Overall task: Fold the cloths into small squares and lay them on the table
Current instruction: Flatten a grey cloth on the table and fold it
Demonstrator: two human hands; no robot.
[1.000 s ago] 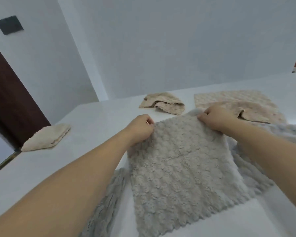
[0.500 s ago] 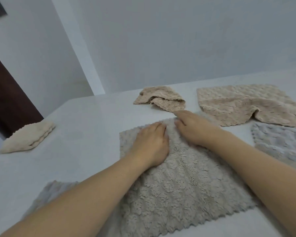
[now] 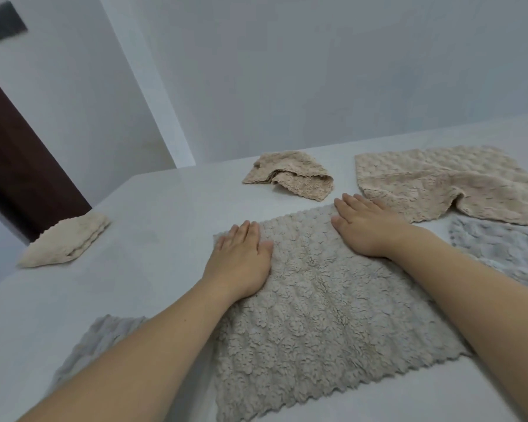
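Observation:
A fluffy grey-beige cloth (image 3: pixel 314 318) lies spread flat on the white table (image 3: pixel 153 239) in front of me. My left hand (image 3: pixel 241 260) presses flat on its far left corner, fingers straight. Near the far right corner my right hand (image 3: pixel 366 226) lies flat on the same cloth, fingers straight. A folded cream cloth (image 3: pixel 67 240) sits at the table's left edge. A crumpled beige cloth (image 3: pixel 290 176) lies beyond my hands, and a larger beige cloth (image 3: pixel 439 184) is spread at the far right.
A pale grey cloth (image 3: pixel 500 251) lies at the right under my forearm, and another grey cloth (image 3: pixel 95 342) shows under my left forearm. A dark brown door (image 3: pixel 16 159) stands at the left, beyond the table's edge. White walls rise behind the table.
A second ago both hands pinched the cloth's far corners in the air. They laid it down and have since slid apart along its far edge, flat on the cloth.

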